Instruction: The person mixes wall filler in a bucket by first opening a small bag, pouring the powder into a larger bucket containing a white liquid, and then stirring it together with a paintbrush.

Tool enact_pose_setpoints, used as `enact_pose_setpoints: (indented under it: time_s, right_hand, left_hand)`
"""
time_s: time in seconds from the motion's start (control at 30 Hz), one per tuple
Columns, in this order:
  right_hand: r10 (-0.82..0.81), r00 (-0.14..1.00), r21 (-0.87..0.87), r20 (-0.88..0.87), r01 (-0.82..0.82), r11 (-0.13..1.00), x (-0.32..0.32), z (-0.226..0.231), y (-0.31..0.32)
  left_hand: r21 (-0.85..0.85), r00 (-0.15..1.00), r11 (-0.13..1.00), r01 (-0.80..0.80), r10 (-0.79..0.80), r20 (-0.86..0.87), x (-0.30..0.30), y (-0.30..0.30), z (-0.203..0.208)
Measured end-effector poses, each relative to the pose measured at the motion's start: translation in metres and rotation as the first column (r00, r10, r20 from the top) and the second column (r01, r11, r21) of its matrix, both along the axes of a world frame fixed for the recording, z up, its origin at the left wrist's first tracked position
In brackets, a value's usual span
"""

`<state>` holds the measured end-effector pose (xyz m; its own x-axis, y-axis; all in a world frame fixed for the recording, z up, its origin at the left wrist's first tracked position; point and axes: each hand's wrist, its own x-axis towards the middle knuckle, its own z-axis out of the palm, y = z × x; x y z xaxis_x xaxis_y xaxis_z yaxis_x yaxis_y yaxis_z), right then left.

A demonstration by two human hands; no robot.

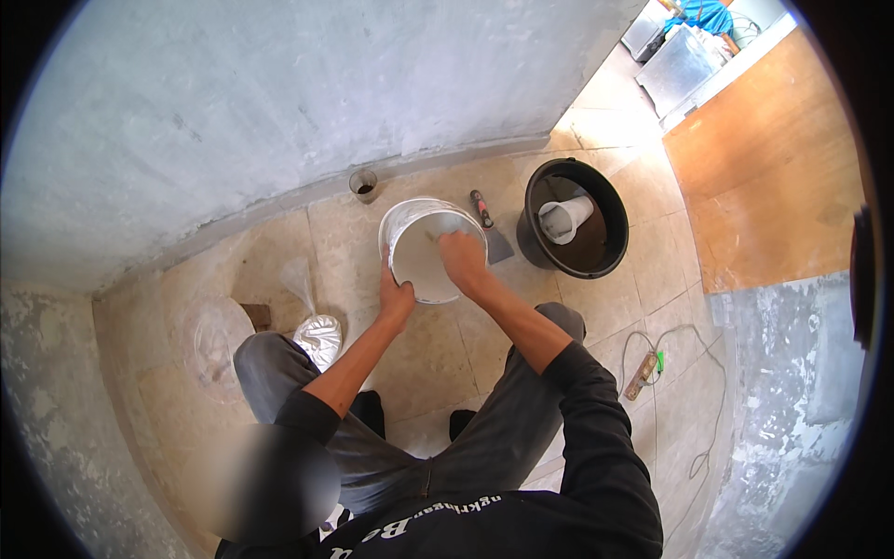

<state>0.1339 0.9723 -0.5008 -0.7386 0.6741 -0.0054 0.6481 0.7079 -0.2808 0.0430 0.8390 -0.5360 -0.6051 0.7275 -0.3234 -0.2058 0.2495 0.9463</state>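
Observation:
A white bucket (407,211) stands tilted on the tiled floor in front of me, with a smooth pale grey-beige mix (416,258) inside. My left hand (398,296) is closed on the bucket's near left rim, thumb on the outside. Over the right part of the opening, my right hand (460,258) is closed with its knuckles up. Whatever its fingers hold is hidden beneath the hand. Just right of the bucket lies a putty knife (501,246) with a red and black handle. Beyond it is a black bucket (612,199) of dark water with a white container (575,211) in it.
A clear cup (363,185) with dark liquid stands by the wall. To my left lie an open silvery bag (318,339) and a round, whitish translucent lid (214,337). A power strip (642,375) with a trailing cable is at right, below a wooden panel (764,168).

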Motion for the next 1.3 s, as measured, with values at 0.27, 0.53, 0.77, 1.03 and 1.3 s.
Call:
enact_pose_setpoints:
  time_s: [0.27, 0.53, 0.77, 1.03, 1.3]
  right_hand:
    - [0.189, 0.898, -0.047, -0.397, -0.226, 0.973, -0.001, -0.008, 0.005]
    - [-0.064, 0.997, -0.047, -0.041, 0.062, 0.997, 0.006, -0.004, -0.003]
    - [0.126, 0.915, -0.043, -0.383, -0.154, 0.987, -0.001, -0.009, 0.002]
    - [0.148, 0.987, -0.095, -0.056, -0.153, 0.984, 0.003, -0.027, -0.007]
    - [0.016, 0.963, -0.123, -0.268, -0.051, 0.991, 0.004, 0.008, 0.009]
  left_hand:
    - [-0.008, 0.996, 0.998, 0.056, -0.057, -0.063, -0.004, -0.003, -0.011]
    - [0.024, 0.999, 0.999, 0.022, -0.022, 0.026, 0.002, 0.002, 0.0]
    - [0.014, 0.987, 0.997, 0.075, -0.072, -0.144, -0.004, -0.002, -0.027]
    - [0.007, 0.997, 0.998, 0.065, -0.065, -0.051, 0.004, 0.001, -0.004]
    - [-0.012, 0.98, 0.995, 0.096, -0.097, -0.171, 0.004, -0.002, -0.007]
